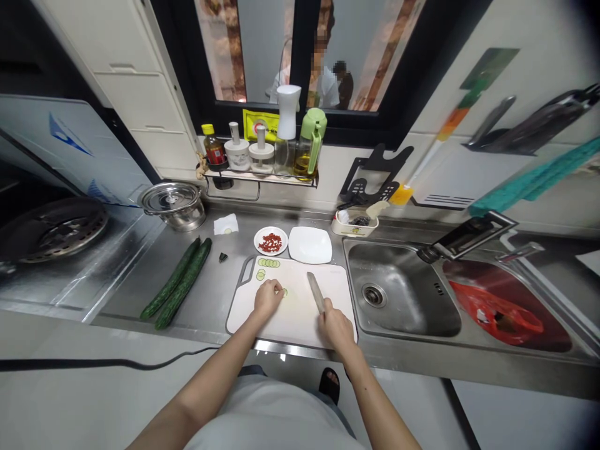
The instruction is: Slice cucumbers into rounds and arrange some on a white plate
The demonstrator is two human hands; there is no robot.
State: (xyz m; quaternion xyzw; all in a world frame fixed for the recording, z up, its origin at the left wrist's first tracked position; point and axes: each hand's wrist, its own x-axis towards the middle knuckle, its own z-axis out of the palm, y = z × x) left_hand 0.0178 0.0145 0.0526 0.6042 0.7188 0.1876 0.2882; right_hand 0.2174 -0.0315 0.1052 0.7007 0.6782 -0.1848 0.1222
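Observation:
My right hand (337, 325) is wrapped round the handle of a kitchen knife (315, 291), its blade pointing away over the white cutting board (300, 325). My left hand (269, 299) is closed in a pinch above the board's middle, with a pale cucumber slice (285, 292) at its fingertips. Beyond that hand, several thin cucumber slices (269, 263) lie overlapped in a row near the board's far left corner. A few more slices (260, 274) sit just below the row. Left of the board, two whole cucumbers (180, 284) lie side by side on the steel counter.
Behind the board stand a plate of red chopped pieces (270, 241) and a white square plate (310, 245). A sink (403, 287) adjoins on the right, holding a red bag (497, 315) in its farther basin. A lidded pot (173, 203) stands back left, below seasoning bottles (214, 147).

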